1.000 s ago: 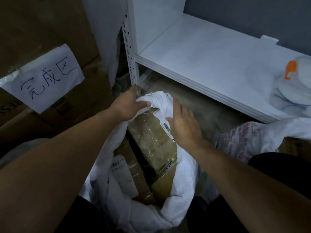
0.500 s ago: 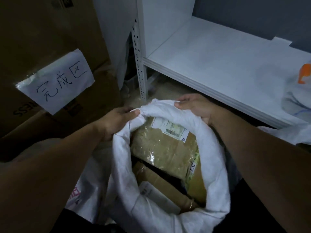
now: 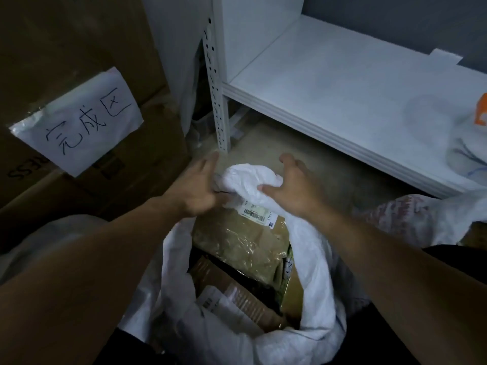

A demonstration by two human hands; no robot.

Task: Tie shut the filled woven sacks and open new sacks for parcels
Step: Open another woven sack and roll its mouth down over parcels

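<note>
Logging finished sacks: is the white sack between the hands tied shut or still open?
Still open: the white sack gapes, parcels showing inside; left hand and right hand merely flank its bunched far rim, no tie visible.

Bare floor [image 3: 263,143] lay open beyond the sack [image 3: 313,259]; the shelf post [image 3: 214,88] and cardboard boxes [image 3: 66,35] apparently crowded the left side.

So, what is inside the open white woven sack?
In the white woven sack lie a film-wrapped brown parcel with a barcode label and, lower, a cardboard box. Whatever is beneath them is covered by them and the sack wall.
</note>
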